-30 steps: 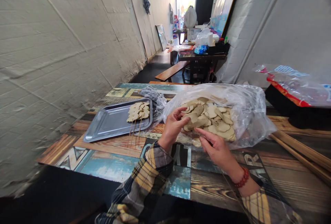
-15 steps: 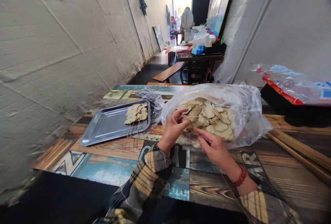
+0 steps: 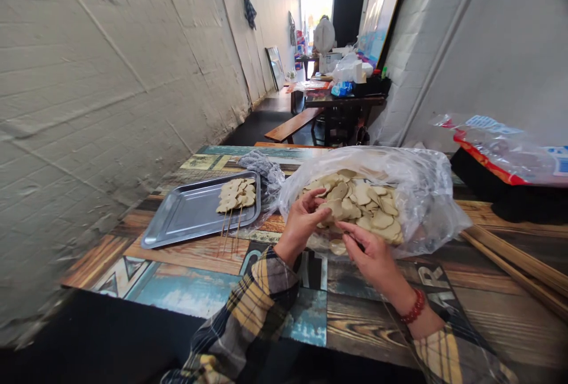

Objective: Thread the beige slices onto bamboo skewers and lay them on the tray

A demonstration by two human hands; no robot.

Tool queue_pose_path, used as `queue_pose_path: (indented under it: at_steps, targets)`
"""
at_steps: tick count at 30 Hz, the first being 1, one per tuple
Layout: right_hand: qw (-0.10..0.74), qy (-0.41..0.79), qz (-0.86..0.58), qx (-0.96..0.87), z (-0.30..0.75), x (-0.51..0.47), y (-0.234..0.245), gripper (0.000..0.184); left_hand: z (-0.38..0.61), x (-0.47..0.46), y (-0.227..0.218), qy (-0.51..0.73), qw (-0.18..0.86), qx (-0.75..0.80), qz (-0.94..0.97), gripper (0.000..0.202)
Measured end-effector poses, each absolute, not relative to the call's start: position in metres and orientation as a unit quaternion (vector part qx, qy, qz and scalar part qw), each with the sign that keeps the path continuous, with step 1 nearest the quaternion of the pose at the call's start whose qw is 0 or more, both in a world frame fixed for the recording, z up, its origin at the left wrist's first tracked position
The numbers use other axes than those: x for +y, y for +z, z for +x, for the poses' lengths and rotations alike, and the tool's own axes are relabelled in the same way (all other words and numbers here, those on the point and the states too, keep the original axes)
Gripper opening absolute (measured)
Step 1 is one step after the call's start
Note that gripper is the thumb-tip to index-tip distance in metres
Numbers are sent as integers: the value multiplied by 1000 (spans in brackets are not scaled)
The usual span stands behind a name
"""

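In front of me a clear plastic bag (image 3: pixel 426 194) lies open, full of flat, pale beige slices (image 3: pixel 361 194) whose exact kind I cannot make out. My left hand (image 3: pixel 302 227) pinches one such slice (image 3: pixel 331 210) between thumb and fingers at the bag's near left edge. Close beside it, my right hand (image 3: pixel 370 254) is closed on a thin wooden skewer, mostly hidden by the fingers, its tip side near the slice. To the left, a grey metal tray (image 3: pixel 177 213) carries several skewers threaded with slices (image 3: pixel 237 193), their bare sticks sticking out over the near rim.
Long wooden sticks (image 3: pixel 515 257) lie on the patterned table (image 3: pixel 186 289) at the right. Behind them is a black container (image 3: pixel 483 186) with plastic packaging on top. Crumpled grey plastic (image 3: pixel 261 168) touches the tray. Further back stand a bench (image 3: pixel 295 125) and a cluttered table.
The slice in my left hand now tilts more face-on to the camera. Both hands stay close together over the bag's near edge. The whole view has shifted slightly.
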State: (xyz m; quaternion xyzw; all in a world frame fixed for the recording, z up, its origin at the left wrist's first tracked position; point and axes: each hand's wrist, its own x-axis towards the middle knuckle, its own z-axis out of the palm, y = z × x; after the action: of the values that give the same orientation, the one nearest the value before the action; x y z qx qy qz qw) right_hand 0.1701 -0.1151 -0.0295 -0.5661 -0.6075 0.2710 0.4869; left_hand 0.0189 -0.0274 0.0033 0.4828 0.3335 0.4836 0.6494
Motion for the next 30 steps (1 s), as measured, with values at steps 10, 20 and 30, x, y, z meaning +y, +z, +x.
queue_pose_path:
  at_steps: [10,20,30]
  targets:
    - [494,232,-566,-618,171,-115,-37,34,20,-25,-6,478,704,320,418,59]
    - [500,200,-567,-623,172,-116,-37,32,19,-25,-6,464,733,337,365,56]
    - [503,191,-560,-630,174,-116,-38,31,20,-29,-3,450,750,342,343,60]
